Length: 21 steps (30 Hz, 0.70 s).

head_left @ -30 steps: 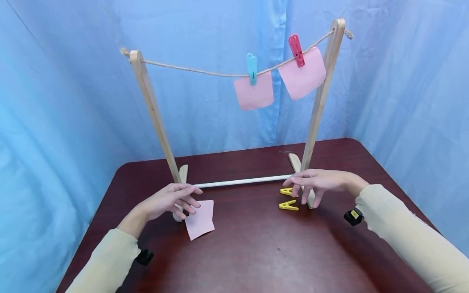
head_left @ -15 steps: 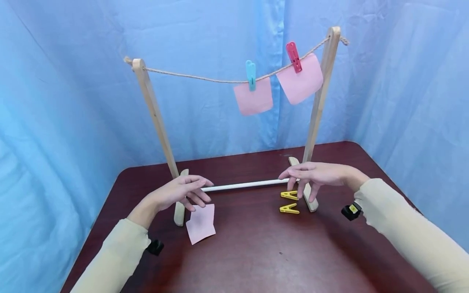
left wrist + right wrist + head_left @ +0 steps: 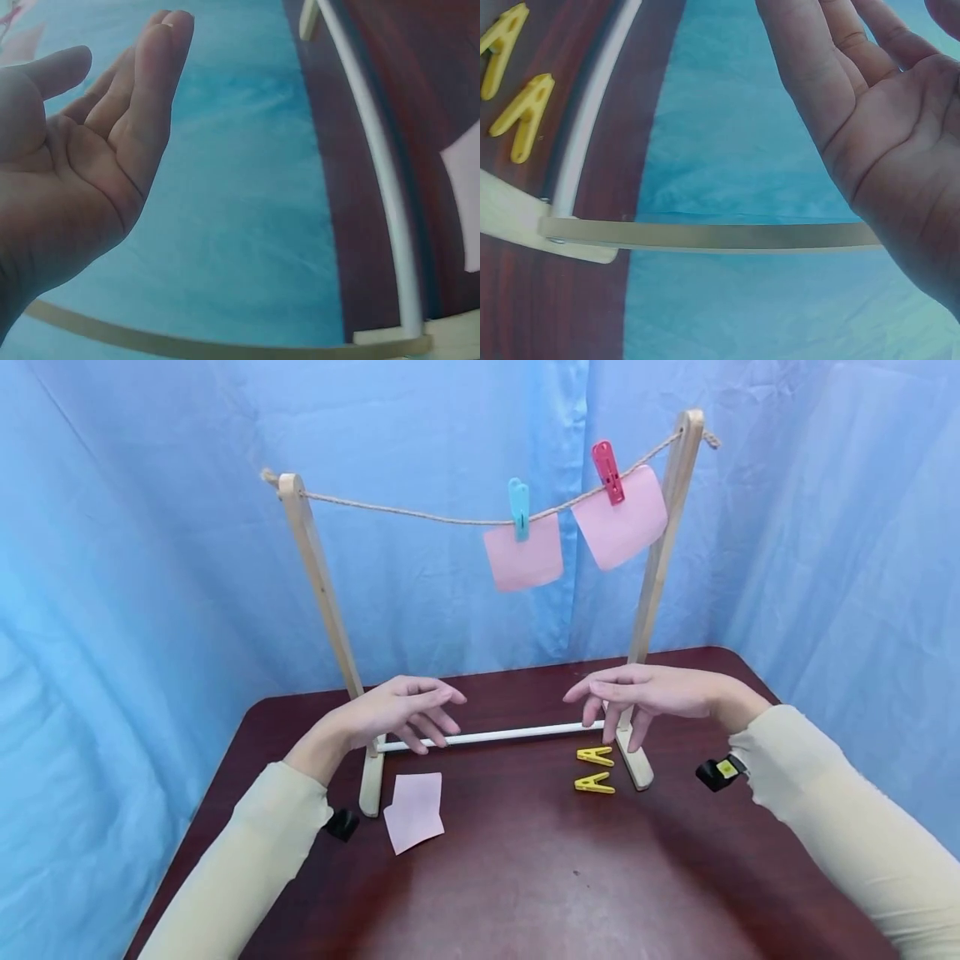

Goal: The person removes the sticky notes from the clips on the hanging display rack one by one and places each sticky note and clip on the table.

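Note:
My left hand (image 3: 401, 710) hovers in the air above the pink paper sheets (image 3: 414, 814), which overlap on the table. Its fingers are relaxed and hold nothing, as the left wrist view of the palm (image 3: 75, 172) also shows. Over on the right, my right hand (image 3: 645, 693) hangs loosely above two yellow clothespins (image 3: 595, 783), touching neither. A blue clothespin (image 3: 519, 510) and a red clothespin (image 3: 608, 472) each clip a pink sheet (image 3: 528, 560) to the rope (image 3: 405, 512).
The rope runs between two wooden posts (image 3: 322, 585) that stand on wooden feet. A white rod (image 3: 495, 735) joins the posts low down. Blue curtains (image 3: 420, 435) surround the dark red table (image 3: 510, 868).
My left hand has moved up and to the right, away from the loose paper. The right hand has risen a little off the yellow clothespins. The clipped sheets stay in place.

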Motion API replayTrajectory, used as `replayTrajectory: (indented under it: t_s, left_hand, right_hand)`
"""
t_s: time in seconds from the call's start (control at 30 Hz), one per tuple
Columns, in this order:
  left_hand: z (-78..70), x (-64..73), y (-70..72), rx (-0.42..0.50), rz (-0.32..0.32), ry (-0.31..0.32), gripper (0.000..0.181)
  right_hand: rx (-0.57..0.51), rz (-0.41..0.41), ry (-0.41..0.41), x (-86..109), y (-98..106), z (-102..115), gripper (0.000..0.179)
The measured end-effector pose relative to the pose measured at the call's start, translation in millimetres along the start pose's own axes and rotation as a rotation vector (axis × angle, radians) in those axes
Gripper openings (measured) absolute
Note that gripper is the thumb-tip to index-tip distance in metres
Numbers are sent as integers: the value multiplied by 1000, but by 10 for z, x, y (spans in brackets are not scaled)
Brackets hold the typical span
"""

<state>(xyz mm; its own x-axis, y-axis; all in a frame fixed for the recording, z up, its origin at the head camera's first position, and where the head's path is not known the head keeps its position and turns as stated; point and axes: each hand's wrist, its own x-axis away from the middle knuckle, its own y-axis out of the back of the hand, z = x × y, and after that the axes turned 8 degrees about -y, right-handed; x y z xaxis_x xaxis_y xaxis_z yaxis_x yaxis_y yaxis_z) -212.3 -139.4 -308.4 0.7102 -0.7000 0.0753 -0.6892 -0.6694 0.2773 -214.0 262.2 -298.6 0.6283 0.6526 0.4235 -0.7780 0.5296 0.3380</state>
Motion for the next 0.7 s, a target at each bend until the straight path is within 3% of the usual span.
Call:
replayTrajectory:
  t_s: [0.43, 0.57, 0.7]
  left_hand:
    - [-538, -181, -60, -101, -21, -105, 41]
    - [-644, -214, -52, -99, -53, -138, 45]
    - [-695, -251, -18, -85, -85, -132, 45]
  right_hand:
    - [78, 10, 157, 126, 122, 755, 42]
    - [106, 3, 178, 142, 118, 938, 42]
    - [126, 1, 185, 140, 128, 1062, 42]
